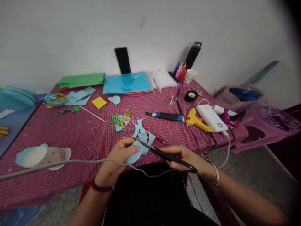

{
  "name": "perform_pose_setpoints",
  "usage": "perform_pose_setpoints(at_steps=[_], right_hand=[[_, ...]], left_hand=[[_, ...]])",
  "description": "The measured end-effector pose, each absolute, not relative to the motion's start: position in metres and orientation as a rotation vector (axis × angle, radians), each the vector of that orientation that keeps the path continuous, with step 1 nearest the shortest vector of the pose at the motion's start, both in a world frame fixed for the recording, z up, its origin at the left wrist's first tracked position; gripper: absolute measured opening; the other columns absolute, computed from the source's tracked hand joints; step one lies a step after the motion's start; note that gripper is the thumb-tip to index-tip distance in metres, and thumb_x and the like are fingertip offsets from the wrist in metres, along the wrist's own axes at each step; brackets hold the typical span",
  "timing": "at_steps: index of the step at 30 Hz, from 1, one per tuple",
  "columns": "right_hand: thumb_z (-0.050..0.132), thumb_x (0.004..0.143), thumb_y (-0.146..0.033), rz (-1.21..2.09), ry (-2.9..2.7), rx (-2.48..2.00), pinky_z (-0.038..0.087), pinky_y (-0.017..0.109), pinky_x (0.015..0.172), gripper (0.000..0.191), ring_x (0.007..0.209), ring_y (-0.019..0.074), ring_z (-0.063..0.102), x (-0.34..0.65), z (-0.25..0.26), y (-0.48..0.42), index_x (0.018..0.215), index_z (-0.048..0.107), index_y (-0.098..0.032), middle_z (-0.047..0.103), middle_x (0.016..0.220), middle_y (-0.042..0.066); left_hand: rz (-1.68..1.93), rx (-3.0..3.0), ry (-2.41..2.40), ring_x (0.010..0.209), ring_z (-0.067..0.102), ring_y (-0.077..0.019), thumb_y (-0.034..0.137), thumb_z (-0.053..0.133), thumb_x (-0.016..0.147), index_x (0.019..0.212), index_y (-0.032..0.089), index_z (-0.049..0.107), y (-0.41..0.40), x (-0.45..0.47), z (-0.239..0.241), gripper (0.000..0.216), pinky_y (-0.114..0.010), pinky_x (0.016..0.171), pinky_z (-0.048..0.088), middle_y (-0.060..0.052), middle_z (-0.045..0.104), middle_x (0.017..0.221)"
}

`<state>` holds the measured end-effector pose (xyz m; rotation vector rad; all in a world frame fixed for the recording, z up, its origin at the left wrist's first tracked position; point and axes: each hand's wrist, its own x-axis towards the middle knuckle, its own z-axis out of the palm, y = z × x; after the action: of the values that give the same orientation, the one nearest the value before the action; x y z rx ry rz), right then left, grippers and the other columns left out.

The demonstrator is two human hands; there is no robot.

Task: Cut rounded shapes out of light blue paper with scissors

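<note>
My left hand (121,153) pinches a rounded piece of light blue paper (135,156) above the table's front edge. In my right hand (183,157) is a pair of black-handled scissors (162,153), its blades pointing left and lying at the paper's upper edge. Whether the blades are parted is too small to tell. Behind the blades lie curved light blue paper offcuts (141,127). A small heap of green and yellow paper shreds (120,120) sits just past them. A thin grey cable crosses in front of my left wrist.
A box cutter (168,116), yellow glue gun (196,121) and white power bank (211,117) lie to the right. At left, a paper cup (44,156) rests on its side. Blue sheets (128,82), green sheets (82,80) and a phone (123,60) are along the wall.
</note>
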<state>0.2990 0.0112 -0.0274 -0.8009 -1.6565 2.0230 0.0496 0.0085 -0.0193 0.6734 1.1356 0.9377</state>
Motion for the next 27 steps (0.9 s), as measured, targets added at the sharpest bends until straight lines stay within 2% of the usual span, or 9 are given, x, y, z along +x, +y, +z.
perform_pose_setpoints(at_steps=[7, 9, 15, 19, 21, 24, 27], right_hand=[[0.065, 0.083, -0.040, 2.009, -1.709, -0.840, 0.024, 0.017, 0.045, 0.055, 0.053, 0.0052, 0.032, 0.301, -0.027, 0.013, 0.131, 0.054, -0.018, 0.042, 0.066, -0.004], [0.066, 0.081, -0.041, 2.000, -1.704, -0.844, 0.028, 0.018, 0.048, 0.055, 0.056, 0.0061, 0.036, 0.301, -0.024, 0.015, 0.131, 0.054, -0.019, 0.047, 0.070, -0.003], [0.070, 0.077, -0.039, 1.925, -1.703, -0.807, 0.047, 0.027, 0.072, 0.061, 0.084, 0.0146, 0.056, 0.302, -0.017, 0.021, 0.133, 0.052, -0.020, 0.062, 0.099, 0.006], [0.071, 0.077, -0.035, 1.854, -1.746, -0.821, 0.044, 0.039, 0.094, 0.061, 0.112, 0.0215, 0.054, 0.303, -0.019, 0.018, 0.134, 0.050, -0.023, 0.058, 0.125, 0.009], [0.072, 0.077, -0.032, 1.739, -1.845, -0.849, 0.043, 0.041, 0.096, 0.062, 0.114, 0.0226, 0.054, 0.302, -0.019, 0.015, 0.135, 0.049, -0.026, 0.057, 0.128, 0.009], [0.072, 0.076, -0.030, 1.443, -2.061, -0.910, 0.048, 0.042, 0.089, 0.065, 0.104, 0.0231, 0.059, 0.301, -0.016, 0.013, 0.136, 0.048, -0.027, 0.061, 0.120, 0.010], [0.068, 0.080, -0.029, 1.145, -2.150, -0.970, 0.046, 0.044, 0.092, 0.062, 0.107, 0.0240, 0.058, 0.300, -0.016, 0.020, 0.137, 0.046, -0.028, 0.060, 0.123, 0.009]], left_hand=[[0.910, 0.707, 1.129, 0.044, 0.053, -0.0097, 0.023, 0.077, 0.055, 0.064, 0.013, 0.069, 0.008, 0.047, -0.024, 0.016, -0.020, 0.044, 0.038, -0.004, 0.065, 0.057], [0.928, 0.699, 1.115, 0.043, 0.051, -0.0090, 0.024, 0.076, 0.055, 0.064, 0.013, 0.069, 0.008, 0.047, -0.024, 0.016, -0.019, 0.043, 0.037, -0.004, 0.064, 0.057], [0.965, 0.694, 1.070, 0.038, 0.043, -0.0057, 0.026, 0.077, 0.054, 0.057, 0.014, 0.066, 0.006, 0.045, -0.021, 0.017, -0.017, 0.037, 0.028, 0.001, 0.055, 0.050], [1.027, 0.719, 1.016, 0.041, 0.046, -0.0062, 0.026, 0.077, 0.057, 0.059, 0.014, 0.066, 0.004, 0.045, -0.019, 0.016, -0.017, 0.039, 0.032, 0.001, 0.056, 0.053], [1.081, 0.727, 0.980, 0.047, 0.051, -0.0077, 0.025, 0.077, 0.059, 0.061, 0.014, 0.067, 0.002, 0.046, -0.017, 0.015, -0.018, 0.044, 0.038, 0.000, 0.059, 0.058], [1.163, 0.729, 0.951, 0.055, 0.056, -0.0099, 0.023, 0.076, 0.060, 0.065, 0.015, 0.068, 0.000, 0.047, -0.015, 0.012, -0.020, 0.051, 0.044, -0.001, 0.062, 0.066], [1.256, 0.655, 0.963, 0.052, 0.054, -0.0082, 0.020, 0.075, 0.063, 0.065, 0.015, 0.066, 0.004, 0.046, -0.014, 0.011, -0.019, 0.051, 0.044, 0.001, 0.059, 0.061]])
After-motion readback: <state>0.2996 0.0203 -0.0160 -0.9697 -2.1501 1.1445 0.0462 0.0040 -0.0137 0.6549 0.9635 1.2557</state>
